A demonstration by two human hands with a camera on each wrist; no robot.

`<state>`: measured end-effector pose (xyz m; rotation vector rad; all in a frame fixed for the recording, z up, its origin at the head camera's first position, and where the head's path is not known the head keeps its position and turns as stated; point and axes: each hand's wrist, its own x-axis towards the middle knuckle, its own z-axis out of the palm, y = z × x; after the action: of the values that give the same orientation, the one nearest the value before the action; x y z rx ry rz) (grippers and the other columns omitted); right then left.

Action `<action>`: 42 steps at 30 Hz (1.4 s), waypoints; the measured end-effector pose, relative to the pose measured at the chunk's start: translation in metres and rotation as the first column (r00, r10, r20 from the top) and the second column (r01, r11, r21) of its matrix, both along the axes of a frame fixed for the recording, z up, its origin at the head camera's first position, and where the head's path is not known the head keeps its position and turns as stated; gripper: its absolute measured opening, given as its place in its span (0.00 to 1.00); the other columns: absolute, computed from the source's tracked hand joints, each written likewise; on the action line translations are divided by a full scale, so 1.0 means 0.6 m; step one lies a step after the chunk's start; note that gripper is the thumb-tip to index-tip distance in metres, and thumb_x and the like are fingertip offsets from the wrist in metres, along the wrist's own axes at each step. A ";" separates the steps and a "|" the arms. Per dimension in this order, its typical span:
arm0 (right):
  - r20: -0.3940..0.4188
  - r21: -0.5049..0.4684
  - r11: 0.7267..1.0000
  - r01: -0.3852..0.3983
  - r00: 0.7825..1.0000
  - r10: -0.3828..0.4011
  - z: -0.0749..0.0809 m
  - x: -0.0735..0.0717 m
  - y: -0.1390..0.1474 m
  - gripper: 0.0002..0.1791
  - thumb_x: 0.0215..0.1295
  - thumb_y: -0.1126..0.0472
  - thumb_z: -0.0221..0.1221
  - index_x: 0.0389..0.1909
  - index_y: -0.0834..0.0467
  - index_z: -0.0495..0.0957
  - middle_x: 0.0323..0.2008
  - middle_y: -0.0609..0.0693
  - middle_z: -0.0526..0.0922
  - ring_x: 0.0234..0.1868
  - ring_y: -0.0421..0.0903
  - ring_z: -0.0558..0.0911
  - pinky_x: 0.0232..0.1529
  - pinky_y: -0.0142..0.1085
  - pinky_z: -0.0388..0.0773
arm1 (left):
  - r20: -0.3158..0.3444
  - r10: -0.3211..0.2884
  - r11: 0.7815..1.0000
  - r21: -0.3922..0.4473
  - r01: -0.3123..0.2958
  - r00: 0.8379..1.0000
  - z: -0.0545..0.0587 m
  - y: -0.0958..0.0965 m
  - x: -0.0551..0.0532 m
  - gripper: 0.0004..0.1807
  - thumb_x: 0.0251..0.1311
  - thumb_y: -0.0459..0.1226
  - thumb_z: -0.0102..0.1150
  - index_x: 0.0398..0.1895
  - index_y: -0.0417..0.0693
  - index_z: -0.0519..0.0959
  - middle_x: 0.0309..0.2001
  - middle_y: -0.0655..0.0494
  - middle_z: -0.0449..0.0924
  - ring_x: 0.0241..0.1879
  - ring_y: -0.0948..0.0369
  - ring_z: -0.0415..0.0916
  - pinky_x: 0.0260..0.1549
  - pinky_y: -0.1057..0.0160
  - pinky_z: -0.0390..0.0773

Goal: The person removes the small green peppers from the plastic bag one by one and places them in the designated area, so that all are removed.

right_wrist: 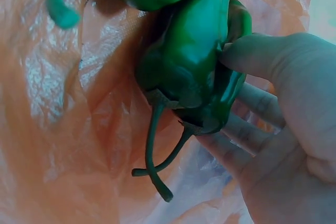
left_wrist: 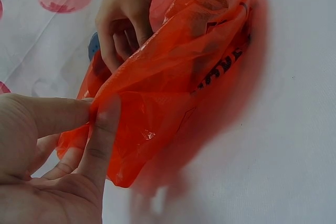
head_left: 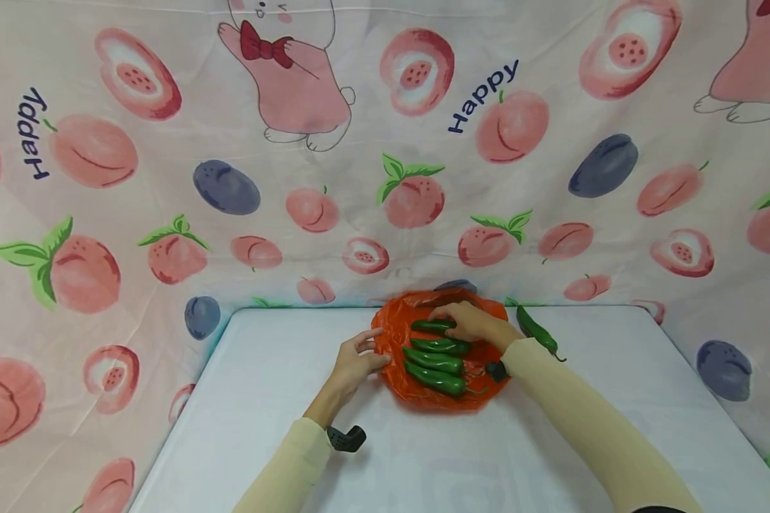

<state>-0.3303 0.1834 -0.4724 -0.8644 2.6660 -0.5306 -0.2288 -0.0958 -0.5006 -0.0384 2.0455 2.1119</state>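
Note:
An orange-red plastic bag (head_left: 394, 324) lies spread on the table, with several long green peppers (head_left: 438, 380) side by side on it. At its left edge, my left hand (head_left: 354, 362) pinches the thin film between thumb and fingers; the left wrist view shows the bag (left_wrist: 157, 93) stretching away from that pinch. My right hand (head_left: 467, 320) reaches over the back of the bag and grips the rearmost green pepper (head_left: 426, 325). In the right wrist view, thumb and fingers close around this pepper (right_wrist: 231, 93), beside another pepper (right_wrist: 191, 51) with a curved stem.
One more green pepper (head_left: 536, 332) lies outside the bag, on the white table (head_left: 282, 377) to the right of my right hand. Behind the table hangs a cloth (head_left: 359, 142) printed with peaches. A black wrist camera (head_left: 346, 438) sits by the left sleeve.

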 end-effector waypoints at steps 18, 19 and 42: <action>-0.048 -0.017 0.996 -0.088 0.995 0.087 0.023 0.020 -0.006 0.23 0.69 0.66 0.65 0.64 0.53 0.80 0.62 0.53 0.80 0.58 0.51 0.78 0.62 0.51 0.77 | 0.002 0.014 1.000 0.007 -0.014 1.000 -0.004 -0.001 0.004 0.33 0.58 0.23 0.68 0.69 0.42 0.75 0.48 0.42 0.71 0.32 0.61 0.84 0.37 0.60 0.88; -0.044 -0.017 0.996 -0.087 0.995 0.086 0.026 0.021 -0.006 0.23 0.69 0.66 0.65 0.64 0.53 0.80 0.63 0.53 0.80 0.56 0.51 0.78 0.60 0.49 0.78 | 0.000 0.016 1.000 0.005 -0.016 1.000 -0.004 -0.001 0.005 0.33 0.57 0.23 0.68 0.69 0.42 0.75 0.48 0.42 0.71 0.32 0.61 0.84 0.36 0.61 0.88; 0.032 -0.316 0.949 -0.004 0.999 0.014 0.075 0.061 0.022 0.25 0.69 0.62 0.66 0.66 0.52 0.77 0.59 0.53 0.81 0.59 0.54 0.80 0.57 0.53 0.82 | -0.013 0.020 1.000 0.016 -0.020 1.000 -0.002 -0.002 0.000 0.33 0.57 0.22 0.67 0.69 0.41 0.74 0.48 0.41 0.73 0.31 0.61 0.84 0.40 0.55 0.88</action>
<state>-0.2936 0.1965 -0.4275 -0.9406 2.5844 -0.9808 -0.2287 -0.0971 -0.5018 -0.0422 2.0444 2.1454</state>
